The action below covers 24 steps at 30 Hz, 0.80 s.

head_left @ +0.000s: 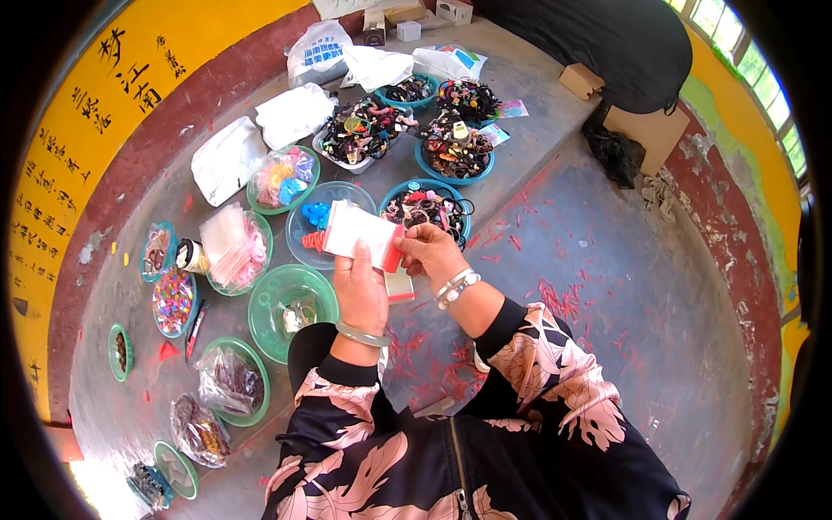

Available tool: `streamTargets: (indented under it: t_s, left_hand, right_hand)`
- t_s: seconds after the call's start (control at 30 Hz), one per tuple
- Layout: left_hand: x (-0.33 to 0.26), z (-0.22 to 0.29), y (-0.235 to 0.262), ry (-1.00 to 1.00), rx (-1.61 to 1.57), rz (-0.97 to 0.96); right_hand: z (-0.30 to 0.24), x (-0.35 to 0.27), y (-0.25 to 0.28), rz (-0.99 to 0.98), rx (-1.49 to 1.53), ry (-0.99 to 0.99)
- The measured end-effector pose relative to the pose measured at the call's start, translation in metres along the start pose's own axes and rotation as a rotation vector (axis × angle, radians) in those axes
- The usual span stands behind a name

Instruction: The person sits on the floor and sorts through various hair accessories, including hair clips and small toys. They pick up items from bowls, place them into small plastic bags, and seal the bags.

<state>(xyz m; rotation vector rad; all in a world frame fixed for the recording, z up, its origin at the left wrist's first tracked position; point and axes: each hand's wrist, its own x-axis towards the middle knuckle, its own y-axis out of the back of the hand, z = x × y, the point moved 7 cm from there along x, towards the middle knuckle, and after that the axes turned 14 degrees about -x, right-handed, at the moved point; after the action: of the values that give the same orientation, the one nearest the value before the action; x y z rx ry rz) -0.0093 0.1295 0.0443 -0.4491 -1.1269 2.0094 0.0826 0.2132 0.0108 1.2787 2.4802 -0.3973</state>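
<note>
A flat white packet with red edges [362, 230] is held up in front of me between both hands. My left hand [361, 293] grips its lower edge, thumb lying on the white face. At its right side, my right hand [433, 253] pinches the red edge between thumb and fingers. Something red and ruffled [314, 241] shows just left of the packet; whether it is joined to it, I cannot tell. Behind the packet stands a clear bowl [299, 227] with blue pieces in it. A blue basin of dark hair ties [440, 206] sits beyond my right hand.
More basins of hair ties [457, 156] stand farther back. Left are bowls of colourful small pieces [174, 300] and pink goods with clear bags [236, 251]. A green bowl [264, 342] sits near my left forearm. Red scraps [563, 301] litter the floor at right.
</note>
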Motion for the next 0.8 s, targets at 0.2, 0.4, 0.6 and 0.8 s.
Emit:
streamTargets:
  t_s: [0.2, 0.4, 0.6, 0.8]
  left_hand:
    - [-0.003, 0.000, -0.002, -0.046, 0.147, 0.008]
    - [-0.007, 0.006, -0.001, -0.133, 0.527, 0.037]
    - [-0.010, 0.011, -0.011, -0.298, 0.678, -0.046]
    - [-0.016, 0.009, -0.013, -0.379, 0.795, -0.170]
  right_hand:
    - [-0.006, -0.005, 0.005, 0.087, 0.032, 0.059]
    - [0.003, -0.002, -0.001, -0.058, -0.056, 0.013]
    - [-0.004, 0.000, 0.002, 0.040, -0.345, 0.150]
    - [0.003, -0.002, 0.000, -0.095, -0.113, 0.028]
